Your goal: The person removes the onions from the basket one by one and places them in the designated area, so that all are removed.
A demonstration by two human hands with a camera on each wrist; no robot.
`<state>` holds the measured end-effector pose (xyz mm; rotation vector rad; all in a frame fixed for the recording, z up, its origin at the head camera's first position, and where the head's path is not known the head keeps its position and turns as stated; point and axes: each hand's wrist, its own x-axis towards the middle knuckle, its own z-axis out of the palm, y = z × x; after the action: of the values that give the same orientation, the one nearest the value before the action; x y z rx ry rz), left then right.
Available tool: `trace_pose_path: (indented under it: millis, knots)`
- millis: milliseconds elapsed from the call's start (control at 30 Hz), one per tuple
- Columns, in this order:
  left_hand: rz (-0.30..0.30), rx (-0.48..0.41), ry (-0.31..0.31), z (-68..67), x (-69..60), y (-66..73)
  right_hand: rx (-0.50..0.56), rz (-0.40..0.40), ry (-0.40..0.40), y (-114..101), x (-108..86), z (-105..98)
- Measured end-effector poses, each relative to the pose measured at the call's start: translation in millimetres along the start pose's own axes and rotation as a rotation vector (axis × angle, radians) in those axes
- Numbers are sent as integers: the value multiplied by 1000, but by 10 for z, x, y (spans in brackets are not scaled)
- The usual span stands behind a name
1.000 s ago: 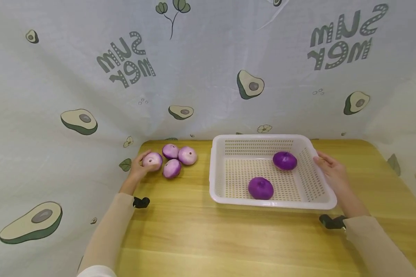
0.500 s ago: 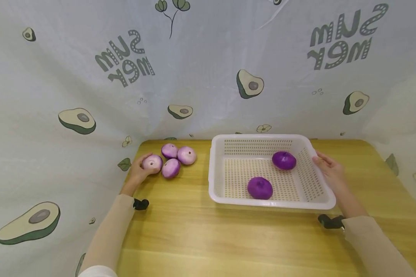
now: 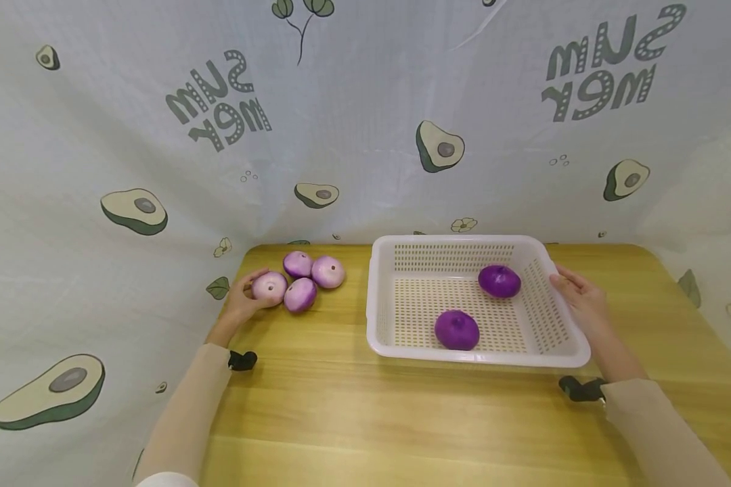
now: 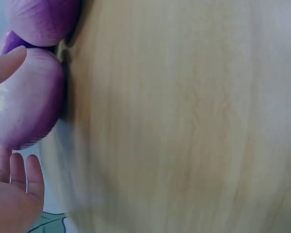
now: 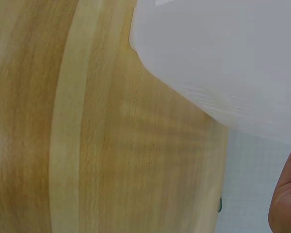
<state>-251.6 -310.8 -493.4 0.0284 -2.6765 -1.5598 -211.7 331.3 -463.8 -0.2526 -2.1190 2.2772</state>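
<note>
My left hand is around the outer side of a pale purple onion on the table. In the left wrist view its thumb lies over that onion, while the relaxed fingers extend beside it. Three more onions sit against or close to it. My right hand grips the right rim of a white perforated basket. Inside are two darker purple onions set apart. The right wrist view shows the basket's outer side and part of my right hand.
The wooden table extends in front of the basket and onions. A pale curtain printed with avocados hangs behind the table and along its left side. A black wrist mount is by the left sleeve, another by the right.
The left onion has shifted slightly right, nearer the others, and the left fingers have loosened around it. The right hand and basket look the same.
</note>
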Motion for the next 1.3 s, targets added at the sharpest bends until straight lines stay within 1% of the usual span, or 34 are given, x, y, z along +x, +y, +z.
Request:
trace_pose_path:
  millis: [33, 133, 233, 267, 400, 467, 567, 667, 800, 933, 1100, 1133, 1300]
  knots:
    - [14, 1, -5, -16, 0, 12, 5, 0, -2, 3, -1, -1]
    - [29, -7, -12, -66, -4, 90, 16, -3, -7, 2, -12, -1]
    - [34, -4, -34, -117, -8, 224, 30, -7, -15, 3, -17, -8]
    - [37, -2, -49, -130, -8, 276, 26, -9, -17, 5, -17, -13]
    - [106, 4, -132, -146, 9, 496, 11, -13, -20, 26, -8, -38]
    - [143, -7, -167, -133, 26, 606, -2, -16, -14, 41, -1, -48]
    - [177, -19, -203, -96, 46, 767, -15, -12, -6, 56, 6, -56]
    - [194, -32, -249, -35, 57, 938, -21, -3, -4, 58, 6, -57]
    - [225, -61, -331, 77, 78, 1175, -30, 19, -11, 30, -10, -43]
    - [277, -49, -405, 213, 110, 1444, -51, 23, -12, -2, -25, -29]
    - [361, -53, -488, 421, 184, 1751, -97, 22, -15, -63, -56, 9]
    - [381, -58, -503, 467, 207, 1800, -106, 22, -15, -74, -61, 18]
    - [438, -79, -571, 716, 286, 2037, -137, 22, -11, -67, -59, 29]
